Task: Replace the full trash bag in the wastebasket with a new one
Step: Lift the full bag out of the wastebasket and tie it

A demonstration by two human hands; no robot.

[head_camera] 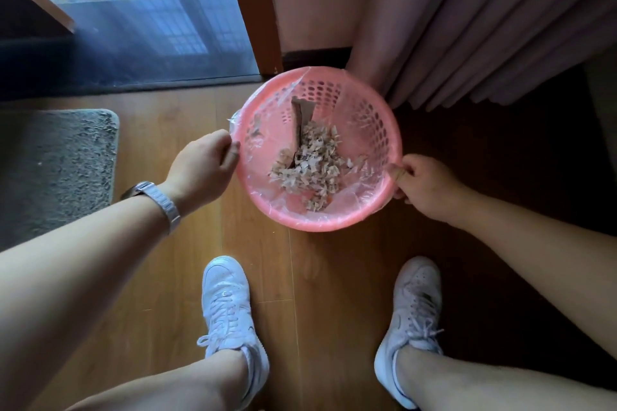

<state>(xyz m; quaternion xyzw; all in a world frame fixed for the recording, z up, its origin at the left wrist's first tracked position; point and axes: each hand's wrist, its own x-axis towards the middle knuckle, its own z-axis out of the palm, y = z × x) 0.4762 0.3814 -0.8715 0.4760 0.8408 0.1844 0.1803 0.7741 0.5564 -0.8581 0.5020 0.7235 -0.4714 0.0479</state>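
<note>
Looking straight down from the head camera; the pink basket (319, 226) stands on the wood floor (314, 280), just ahead of my two white shoes (230, 304); it sits close against the curtain (484, 27) at its far right, with a glass door (140, 27) beyond on the left; a clear bag (349, 198) lines it, its film folded out over the rim all round; inside lies a heap of pale shredded scraps (317, 163) with a brown strip of card (302, 117) poking up behind; left hand (203, 160) is at the left rim, fingers (233, 147) curled in and nipping the bag's edge there, a bunch of film sticking out just above the knuckles; right hand (425, 185) is at the right rim, fingers (399, 173) bent tight and pinching the film too; whether either grip takes in the rim as well, I cannot tell; a metal watch (162, 205) rides the left wrist; a grey mat (56, 163) lies off to the left, apart from the basket
</note>
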